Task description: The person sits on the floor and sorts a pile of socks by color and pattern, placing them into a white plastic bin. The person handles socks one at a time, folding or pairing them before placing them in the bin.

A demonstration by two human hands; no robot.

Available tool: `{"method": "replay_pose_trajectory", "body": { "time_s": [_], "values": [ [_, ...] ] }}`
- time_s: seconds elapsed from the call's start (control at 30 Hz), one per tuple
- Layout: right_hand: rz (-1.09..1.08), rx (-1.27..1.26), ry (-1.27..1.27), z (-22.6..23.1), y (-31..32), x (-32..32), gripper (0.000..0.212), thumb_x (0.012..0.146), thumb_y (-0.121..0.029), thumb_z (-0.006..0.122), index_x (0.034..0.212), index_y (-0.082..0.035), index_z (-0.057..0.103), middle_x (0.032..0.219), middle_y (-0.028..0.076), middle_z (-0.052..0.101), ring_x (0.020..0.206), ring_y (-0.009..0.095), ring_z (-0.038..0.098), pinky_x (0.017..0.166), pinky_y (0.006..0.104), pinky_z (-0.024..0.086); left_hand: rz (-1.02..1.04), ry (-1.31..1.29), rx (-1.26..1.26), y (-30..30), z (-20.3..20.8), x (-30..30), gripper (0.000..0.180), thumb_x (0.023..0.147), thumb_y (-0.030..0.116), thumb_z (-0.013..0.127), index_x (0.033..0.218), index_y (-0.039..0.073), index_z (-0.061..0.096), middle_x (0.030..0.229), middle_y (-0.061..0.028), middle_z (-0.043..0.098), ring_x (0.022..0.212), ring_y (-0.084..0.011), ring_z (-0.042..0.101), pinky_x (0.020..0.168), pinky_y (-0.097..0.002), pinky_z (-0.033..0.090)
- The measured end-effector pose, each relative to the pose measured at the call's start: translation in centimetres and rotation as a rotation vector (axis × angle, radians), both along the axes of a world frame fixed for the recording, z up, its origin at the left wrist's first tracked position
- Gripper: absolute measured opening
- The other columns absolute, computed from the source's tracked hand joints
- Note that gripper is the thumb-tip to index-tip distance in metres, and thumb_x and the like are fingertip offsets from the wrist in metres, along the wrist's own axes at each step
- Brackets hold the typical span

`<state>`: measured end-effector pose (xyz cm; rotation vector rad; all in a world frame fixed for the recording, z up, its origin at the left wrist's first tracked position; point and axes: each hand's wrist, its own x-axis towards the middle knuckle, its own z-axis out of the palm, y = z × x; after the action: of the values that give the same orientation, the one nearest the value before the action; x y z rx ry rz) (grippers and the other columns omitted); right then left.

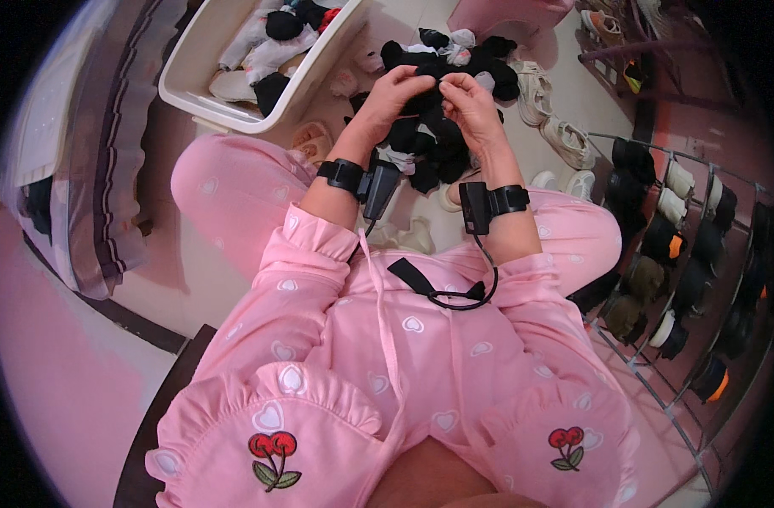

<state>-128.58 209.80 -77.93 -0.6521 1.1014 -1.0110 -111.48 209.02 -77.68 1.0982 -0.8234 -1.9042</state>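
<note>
My left hand [393, 95] and my right hand [470, 103] are close together over a heap of socks on the floor. Thumb and fingers of both are pinched on a black sock [427, 76], whose outline blends into the heap. Below and around the hands lie the mostly black socks [442, 135], with a few white and grey ones among them. Left of the heap stands a white plastic bin [272, 123] holding rolled black and white socks [283, 25].
White shoes [566, 142] stand right of the heap. A metal rack with several shoes [670, 245] fills the right side. A pink plastic stool or tub [509, 15] is at the back. Slippers [312, 140] lie near my left knee. A curtained cabinet [107, 152] stands at left.
</note>
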Motion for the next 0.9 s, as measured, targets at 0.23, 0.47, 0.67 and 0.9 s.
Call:
{"method": "replay_pose_trajectory", "body": {
  "time_s": [0.23,0.47,0.67,0.9],
  "values": [
    [-0.009,-0.023,-0.041,0.5,0.2,0.8,0.010,0.088,-0.008,0.061,0.097,-0.004,0.058,0.073,-0.002,0.054,0.056,0.005,0.045,0.051,0.0208,0.037,0.069,-0.150,-0.184,-0.1,-1.9,-1.1,0.041,0.075,0.008,0.069,0.113,0.001,0.056,0.094,-0.0035,0.060,0.079,-0.0111,0.057,0.068,-0.0230,0.047],
    [0.118,-0.088,0.050,1.1,0.6,2.2,0.011,0.091,-0.005,0.056,0.101,-0.007,0.055,0.069,-0.005,0.047,0.050,0.003,0.036,0.046,0.0185,0.028,0.296,-0.421,-0.322,-0.3,-3.2,-1.8,0.036,0.075,0.011,0.067,0.107,-0.001,0.058,0.092,-0.0048,0.062,0.080,-0.0118,0.058,0.072,-0.0246,0.048],
    [0.059,-0.030,-0.150,0.6,0.7,1.3,0.011,0.092,-0.005,0.052,0.102,-0.008,0.054,0.074,-0.004,0.049,0.048,0.002,0.033,0.045,0.0186,0.027,0.183,-0.851,-0.500,0.0,-2.7,-1.7,0.033,0.077,0.016,0.065,0.105,-0.001,0.061,0.087,-0.0057,0.065,0.075,-0.0115,0.060,0.069,-0.0250,0.049],
    [0.001,-0.038,-0.186,0.1,0.4,0.7,0.011,0.093,-0.006,0.053,0.103,-0.010,0.053,0.076,-0.003,0.049,0.050,0.003,0.033,0.047,0.0192,0.028,0.159,-0.086,-0.027,-0.3,-1.4,-1.3,0.025,0.076,0.020,0.068,0.093,0.001,0.068,0.085,-0.0066,0.067,0.075,-0.0141,0.061,0.067,-0.0266,0.047]
  ]
}}
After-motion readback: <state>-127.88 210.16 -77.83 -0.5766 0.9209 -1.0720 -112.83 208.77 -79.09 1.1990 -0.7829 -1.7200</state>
